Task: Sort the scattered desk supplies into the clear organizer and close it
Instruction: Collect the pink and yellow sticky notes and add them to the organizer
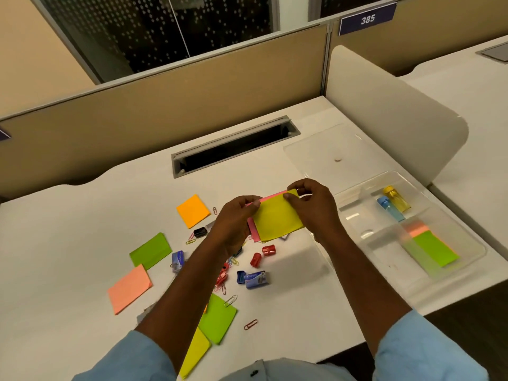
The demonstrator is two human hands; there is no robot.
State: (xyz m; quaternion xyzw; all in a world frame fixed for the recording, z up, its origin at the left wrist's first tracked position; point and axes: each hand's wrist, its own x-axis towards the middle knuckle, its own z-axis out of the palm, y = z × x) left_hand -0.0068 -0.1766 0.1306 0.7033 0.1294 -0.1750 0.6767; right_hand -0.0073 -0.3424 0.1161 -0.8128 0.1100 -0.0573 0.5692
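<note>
Pinching a yellow sticky pad by its far corners, the left hand and the right hand hold it just above the white desk, thumbs on top and fingers curled beneath. A pink pad lies under it in the same grip, its edge showing at the far and left sides.

At three o'clock from the hands sits the clear organizer, open. A blue tube and a yellow tube lie side by side in its far compartment, and green notes over orange ones fill the near one. Its clear lid lies flat at one o'clock.

Loose supplies lie from six to ten o'clock:
- an orange pad at nine
- a green pad and a salmon pad at eight
- two red sharpeners and a blue staple box at six, its label too blurred to read
- scattered paper clips

On the partition at one o'clock, a blue plate reads "385".
</note>
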